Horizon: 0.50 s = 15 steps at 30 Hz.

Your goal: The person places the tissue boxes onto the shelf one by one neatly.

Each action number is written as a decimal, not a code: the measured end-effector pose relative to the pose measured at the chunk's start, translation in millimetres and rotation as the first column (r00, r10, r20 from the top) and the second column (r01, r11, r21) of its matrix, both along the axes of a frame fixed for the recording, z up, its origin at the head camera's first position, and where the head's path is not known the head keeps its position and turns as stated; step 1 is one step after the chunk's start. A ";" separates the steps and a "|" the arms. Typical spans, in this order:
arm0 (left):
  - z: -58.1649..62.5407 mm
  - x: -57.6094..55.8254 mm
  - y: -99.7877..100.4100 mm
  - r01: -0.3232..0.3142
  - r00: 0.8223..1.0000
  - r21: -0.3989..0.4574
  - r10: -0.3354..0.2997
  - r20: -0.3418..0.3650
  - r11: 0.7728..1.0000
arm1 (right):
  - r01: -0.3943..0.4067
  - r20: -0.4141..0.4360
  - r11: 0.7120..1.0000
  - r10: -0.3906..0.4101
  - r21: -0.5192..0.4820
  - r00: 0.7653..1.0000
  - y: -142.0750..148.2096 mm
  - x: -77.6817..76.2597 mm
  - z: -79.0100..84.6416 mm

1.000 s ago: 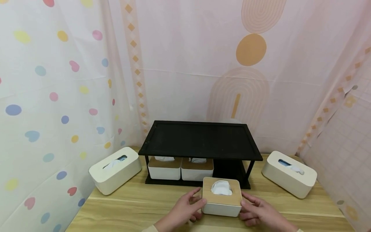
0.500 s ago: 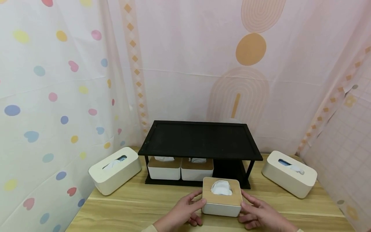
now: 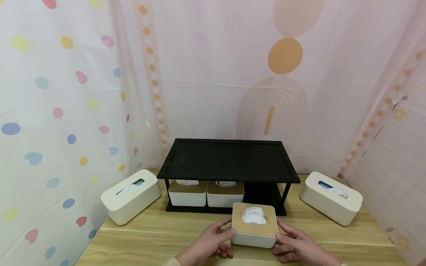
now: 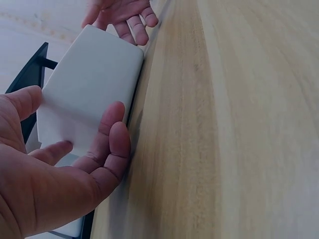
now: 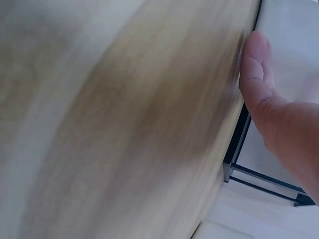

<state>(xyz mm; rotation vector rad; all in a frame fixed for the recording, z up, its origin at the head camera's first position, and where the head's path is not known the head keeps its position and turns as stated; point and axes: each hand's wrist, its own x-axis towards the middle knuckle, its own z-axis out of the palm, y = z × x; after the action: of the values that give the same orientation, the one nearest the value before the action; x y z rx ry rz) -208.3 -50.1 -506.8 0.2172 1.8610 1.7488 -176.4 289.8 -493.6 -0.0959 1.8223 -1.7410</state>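
A small white tissue box [image 3: 253,239] with a wood-coloured lid and a white tissue [image 3: 254,215] poking out is on the table, right in front of the black rack. My left hand [image 3: 211,239] holds its left side, thumb at the near corner. On the opposite side my right hand [image 3: 299,244] grips the box with thumb and fingers. In the left wrist view the left fingers curl along the white wall, while the right hand [image 4: 124,17] is at the far end. Only part of the right hand [image 5: 284,119] shows in its own wrist view.
Behind stands a low black two-tier rack [image 3: 229,160]. Two similar tissue boxes, a left one [image 3: 187,198] and a right one [image 3: 225,200], sit on its lower shelf. Longer cream tissue boxes flank it on the left [image 3: 136,203] and right [image 3: 327,205]. Patterned curtains [image 3: 213,74] hang behind.
Both hands and the tissue box keep their places. The head view has shifted slightly, so the scene sits a little further left.
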 end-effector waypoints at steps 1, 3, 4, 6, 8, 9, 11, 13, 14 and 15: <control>-0.4 -0.5 0.2 0.001 1.000 0.005 -0.001 -0.004 1.000 | 0.002 -0.003 1.000 -0.002 -0.003 1.000 0.0 0.3 0.0; -0.6 -1.3 0.7 0.004 1.000 0.011 -0.003 -0.008 1.000 | 0.004 -0.006 1.000 -0.004 -0.009 1.000 0.4 0.8 -0.1; -0.5 -1.5 1.2 0.005 1.000 0.013 -0.005 -0.008 1.000 | 0.005 -0.008 1.000 -0.005 -0.011 1.000 0.9 0.9 -0.3; 0.3 -2.0 2.6 0.005 1.000 0.013 -0.004 -0.010 1.000 | 0.006 -0.013 1.000 -0.006 -0.017 1.000 2.1 0.6 -1.0; 0.9 -2.3 4.5 0.003 1.000 0.014 -0.002 -0.010 1.000 | 0.007 -0.018 1.000 -0.007 -0.023 1.000 3.7 0.2 -1.9; 0.9 -2.5 5.6 0.002 1.000 0.014 -0.002 -0.011 1.000 | 0.008 -0.022 1.000 -0.009 -0.026 1.000 4.7 0.0 -2.5; 0.6 -3.2 8.2 -0.001 1.000 0.014 0.001 -0.016 1.000 | 0.011 -0.028 0.999 -0.012 -0.031 1.000 6.7 -0.4 -3.4; -0.1 -4.1 10.9 -0.003 1.000 0.013 0.003 -0.019 1.000 | 0.017 -0.034 0.999 -0.018 -0.031 0.999 9.0 -0.4 -4.1; -0.4 -4.8 12.4 -0.003 1.000 0.012 0.004 -0.019 1.000 | 0.019 -0.036 0.999 -0.020 -0.032 0.999 10.3 -0.5 -4.3; -0.5 -5.5 13.9 -0.004 1.000 0.009 0.004 -0.018 1.000 | 0.021 -0.037 0.999 -0.023 -0.032 0.999 11.6 -0.5 -4.4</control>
<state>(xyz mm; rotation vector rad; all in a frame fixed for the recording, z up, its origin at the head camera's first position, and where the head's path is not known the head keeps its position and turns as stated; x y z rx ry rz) -213.9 -36.2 -507.3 0.2338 1.8680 1.7639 -176.9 301.4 -498.0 -0.1226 1.8289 -1.7952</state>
